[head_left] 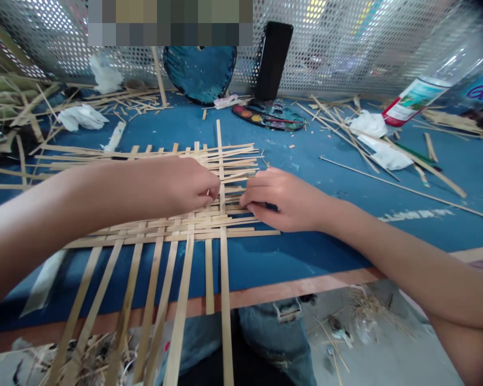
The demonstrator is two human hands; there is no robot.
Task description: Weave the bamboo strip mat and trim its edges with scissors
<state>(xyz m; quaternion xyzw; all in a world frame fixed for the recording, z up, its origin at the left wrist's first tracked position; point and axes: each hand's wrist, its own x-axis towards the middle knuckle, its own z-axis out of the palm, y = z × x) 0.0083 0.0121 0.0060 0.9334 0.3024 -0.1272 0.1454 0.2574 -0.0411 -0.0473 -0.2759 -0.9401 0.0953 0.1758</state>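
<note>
Weave (pixel 191 231) at centre left of frame, edge strip (pixel 224 257) seemingly being laced in. Left hand (pixel 199 185) and right hand (pixel 279 197) curl either side, grips too hidden to call; next move calls for careful over-and-under.

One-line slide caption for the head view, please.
Left hand and right hand at a woven lattice of pale flat strips on a blue table.
</note>
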